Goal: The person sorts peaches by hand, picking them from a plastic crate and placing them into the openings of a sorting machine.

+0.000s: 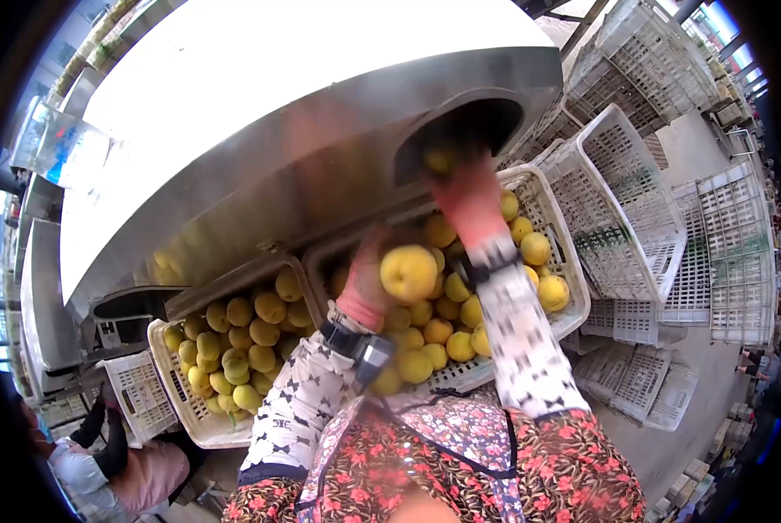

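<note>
crates [554, 228] full of yellow fruit, left hand [369, 275] clamped on one fruit [408, 272], right hand's [465, 187] grip unclear

A steel machine housing [260, 166] walls off the far side of the fruit crate [558, 228], leaving one dark round opening [469, 131] as the only way in. Stacked empty crates [634, 200] crowd the right; a second full crate [177, 392] hems the left.

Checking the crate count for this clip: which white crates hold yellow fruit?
Only the two crates against the steel machine: one under the hands, one left. The stacked ones are empty.
</note>
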`<state>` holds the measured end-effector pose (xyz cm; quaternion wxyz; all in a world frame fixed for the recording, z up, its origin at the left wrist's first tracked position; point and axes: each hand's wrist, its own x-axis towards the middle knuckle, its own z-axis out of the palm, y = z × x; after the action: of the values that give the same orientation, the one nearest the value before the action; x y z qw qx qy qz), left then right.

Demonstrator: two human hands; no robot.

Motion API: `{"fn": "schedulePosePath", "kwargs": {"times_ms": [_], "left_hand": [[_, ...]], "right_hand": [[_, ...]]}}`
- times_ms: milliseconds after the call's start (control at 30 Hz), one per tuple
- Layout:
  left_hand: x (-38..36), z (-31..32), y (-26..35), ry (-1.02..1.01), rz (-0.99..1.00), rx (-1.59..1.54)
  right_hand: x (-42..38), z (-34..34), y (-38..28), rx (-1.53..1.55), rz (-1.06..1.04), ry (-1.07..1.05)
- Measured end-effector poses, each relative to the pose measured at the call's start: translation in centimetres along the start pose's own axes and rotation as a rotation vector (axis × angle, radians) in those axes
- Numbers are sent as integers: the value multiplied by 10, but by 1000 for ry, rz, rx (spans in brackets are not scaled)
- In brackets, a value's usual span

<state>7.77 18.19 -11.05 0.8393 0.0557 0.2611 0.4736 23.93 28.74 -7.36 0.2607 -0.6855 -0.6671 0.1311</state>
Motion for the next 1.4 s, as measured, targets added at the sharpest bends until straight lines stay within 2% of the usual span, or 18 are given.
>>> {"fn": "schedulePosePath", "kwargs": {"times_ms": [33, 133, 200, 267, 333, 433, 533, 600, 733, 800, 933, 1000, 1033, 1133, 1233, 1333, 1367, 1400], "left_hand": [[10, -24, -9, -26, 63, -26], [42, -72, -29, 95, 525, 555], [41, -72, -28, 179, 711, 939], [13, -18, -7, 61, 801, 1217], [31, -18, -18, 84, 507, 637], [28, 9, -27, 62, 215, 18], [17, 32, -28, -74, 230, -175], [26, 20, -38, -101, 339, -173], [-10, -19, -50, 150, 216, 863], [-21, -56, -58, -114, -125, 1506], [-48, -98, -93, -560, -233, 2245], [-58, -101, -109, -799, -292, 2412], [-61, -100, -114, -806, -215, 2449], [-45, -95, -114, -905, -357, 2349], [-37, -80, -90, -636, -427, 2128], [-34, -86, -61, -238, -465, 1381], [-30, -107, -61, -273, -349, 1086], [-29, -110, -61, -160, -355, 753]], "right_hand": [[16, 9, 0, -90, 92, -83], [1, -22, -16, 184, -176, 267], [-39, -31, -5, 259, -255, 131], [-79, -28, 0, 251, -328, -91], [-95, -19, -3, 305, -322, -185], [-96, -14, 4, 227, -221, 12], [-97, -15, -1, 352, -137, 133], [-77, -24, -5, 200, -140, 155], [17, -19, -28, -121, 102, -91], [36, -1, -8, -189, -78, 153], [-32, -30, 13, 151, -210, 275], [-74, -15, 60, -114, -103, -239], [-101, -11, 77, -220, -48, -484], [-153, -19, 80, -493, -83, -1107], [-211, 12, 116, -653, -246, -1089], [-202, 5, 118, -542, -239, -1131], [-187, -8, 110, -432, -112, -1214], [-184, -14, 112, -258, -84, -1048]]}}
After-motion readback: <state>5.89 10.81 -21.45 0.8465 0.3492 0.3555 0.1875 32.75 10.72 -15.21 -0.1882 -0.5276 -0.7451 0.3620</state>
